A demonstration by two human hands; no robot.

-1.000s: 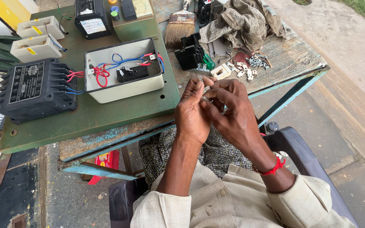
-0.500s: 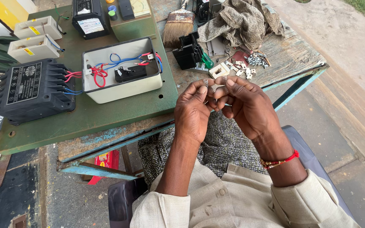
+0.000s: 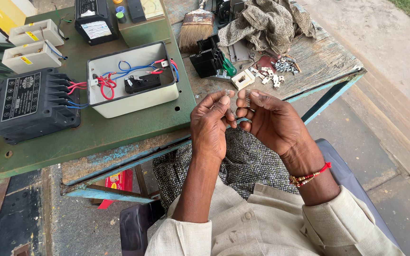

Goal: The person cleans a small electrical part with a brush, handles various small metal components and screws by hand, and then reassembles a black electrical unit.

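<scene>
You hold a small metal spring point(image 3: 247, 98) upright, its long axis running from 12 to 6 o'clock, just off the near edge of the wooden table point(image 3: 328, 59). Your right hand point(image 3: 269, 124) pinches it between thumb and fingertip, the other fingers loosely curled. Your left hand point(image 3: 210, 124), at 9 o'clock of the spring, pinches a second small spring point(image 3: 227, 93), also close to upright.

Against half a second ago, your hands have drawn slightly apart, and each spring now stands clear at the fingertips.

At 10 o'clock sits the open grey box point(image 3: 131, 78) with red and blue wires. At 1 o'clock lie small metal parts point(image 3: 276, 71); at 11 o'clock, a paintbrush point(image 3: 196, 26).
</scene>
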